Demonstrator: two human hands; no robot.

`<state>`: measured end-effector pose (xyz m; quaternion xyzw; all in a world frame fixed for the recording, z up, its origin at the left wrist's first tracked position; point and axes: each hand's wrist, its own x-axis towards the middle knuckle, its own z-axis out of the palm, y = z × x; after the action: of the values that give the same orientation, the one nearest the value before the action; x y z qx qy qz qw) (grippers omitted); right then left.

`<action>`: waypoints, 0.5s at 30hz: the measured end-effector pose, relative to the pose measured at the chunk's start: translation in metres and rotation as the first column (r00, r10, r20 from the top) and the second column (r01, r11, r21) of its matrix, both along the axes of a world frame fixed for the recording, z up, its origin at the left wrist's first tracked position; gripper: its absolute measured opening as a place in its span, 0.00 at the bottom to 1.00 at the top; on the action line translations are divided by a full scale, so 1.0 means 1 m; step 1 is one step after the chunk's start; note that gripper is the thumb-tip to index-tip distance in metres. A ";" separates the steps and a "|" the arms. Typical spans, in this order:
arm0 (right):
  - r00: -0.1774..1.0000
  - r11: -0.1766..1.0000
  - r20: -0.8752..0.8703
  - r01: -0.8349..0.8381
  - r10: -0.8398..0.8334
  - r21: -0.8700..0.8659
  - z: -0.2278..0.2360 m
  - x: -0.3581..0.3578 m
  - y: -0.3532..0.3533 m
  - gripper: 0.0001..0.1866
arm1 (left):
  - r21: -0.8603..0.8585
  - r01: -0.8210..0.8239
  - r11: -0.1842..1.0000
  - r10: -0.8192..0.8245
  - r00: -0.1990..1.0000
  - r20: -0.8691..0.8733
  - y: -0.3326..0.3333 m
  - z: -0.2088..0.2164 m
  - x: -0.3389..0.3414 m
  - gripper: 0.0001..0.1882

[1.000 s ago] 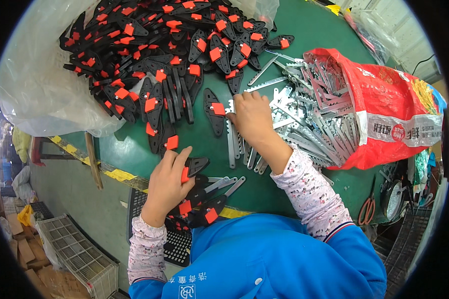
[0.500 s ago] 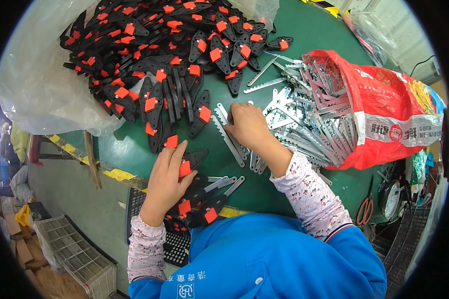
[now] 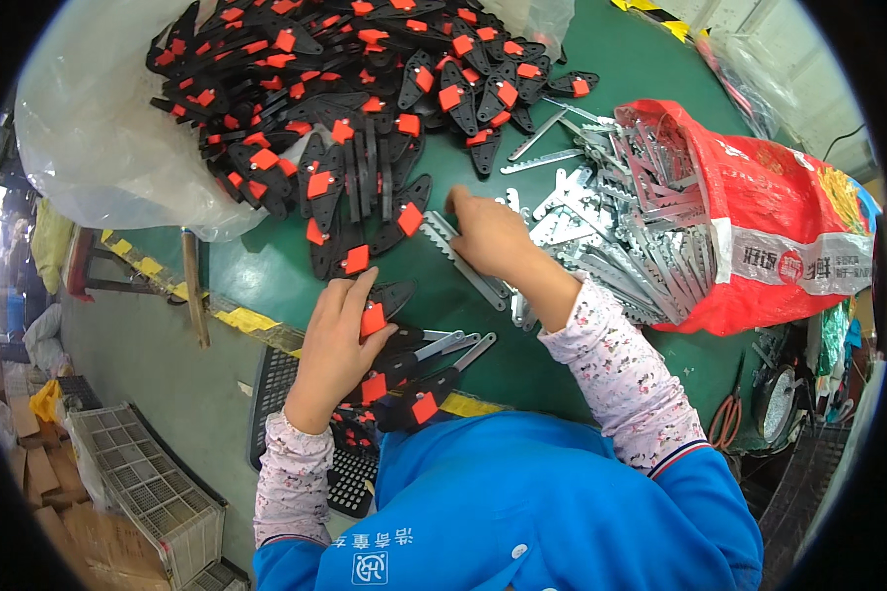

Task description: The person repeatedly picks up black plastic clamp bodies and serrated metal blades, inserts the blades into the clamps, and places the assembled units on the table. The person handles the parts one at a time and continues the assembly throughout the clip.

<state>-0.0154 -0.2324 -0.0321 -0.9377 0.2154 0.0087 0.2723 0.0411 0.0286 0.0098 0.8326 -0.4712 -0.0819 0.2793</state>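
My left hand [image 3: 332,350] is closed around a black plastic piece with a red tab [image 3: 374,318], low over the front left of the green table. Its fingertips rest near another such black piece [image 3: 356,258]. My right hand [image 3: 493,234] has its fingers curled down at a few notched metal strips [image 3: 450,258] lying side by side; the fingertips are partly hidden, and the thumb side touches the strips. Close to my body, several black pieces [image 3: 404,406] lie at the table edge, with silver strips [image 3: 475,352] sticking out of them.
A large heap of black pieces with red tabs [image 3: 315,69] spills from a clear plastic bag [image 3: 99,148]. On the right, a red sack [image 3: 759,266] lies with metal strips [image 3: 650,236] pouring out. Scissors [image 3: 726,419] sit at the right edge; a black crate [image 3: 271,394] stands below the front edge.
The whole view has shifted a little, so the table things sit slightly right and higher. My left hand keeps its hold on the black piece; my right hand stays at the strips.
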 end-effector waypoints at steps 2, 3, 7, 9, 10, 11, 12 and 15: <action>0.983 1.000 0.184 0.016 -0.016 0.002 0.002 -0.008 0.003 0.12 | -0.013 -0.022 1.000 0.022 1.000 -0.011 0.005 0.001 -0.001 0.38; 0.939 1.000 0.344 0.026 -0.028 0.011 0.006 -0.014 0.007 0.12 | -0.023 -0.036 0.999 0.036 0.999 -0.017 0.009 0.000 -0.002 0.37; 0.800 0.644 0.411 -0.039 -0.438 0.764 0.037 -0.043 0.025 0.09 | -0.045 -0.057 0.997 0.055 0.997 -0.046 0.016 0.000 -0.001 0.35; 0.716 0.536 0.453 -0.129 -0.532 0.834 0.036 -0.048 0.038 0.11 | -0.055 -0.050 0.997 0.046 0.996 -0.071 0.013 0.001 -0.002 0.34; 0.670 0.480 0.464 -0.180 -0.579 0.859 0.035 -0.050 0.042 0.12 | -0.063 -0.048 0.997 0.043 0.995 -0.085 0.012 0.003 -0.003 0.33; 0.680 0.475 0.452 -0.171 -0.577 0.863 0.034 -0.051 0.043 0.13 | -0.069 -0.047 0.997 0.040 0.994 -0.098 0.012 0.004 -0.004 0.33; 0.664 0.468 0.450 -0.167 -0.598 0.868 0.033 -0.051 0.045 0.13 | -0.081 -0.045 0.996 0.037 0.994 -0.099 0.011 0.004 -0.004 0.33; 0.613 0.455 0.452 -0.166 -0.648 0.875 0.032 -0.051 0.047 0.13 | -0.104 -0.053 0.993 0.041 0.992 -0.116 0.010 0.005 -0.005 0.33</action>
<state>-0.0663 -0.1851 0.0000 -0.5352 0.1964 -0.3141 0.7592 0.0359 0.0391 0.0144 0.8214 -0.4384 -0.0972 0.3518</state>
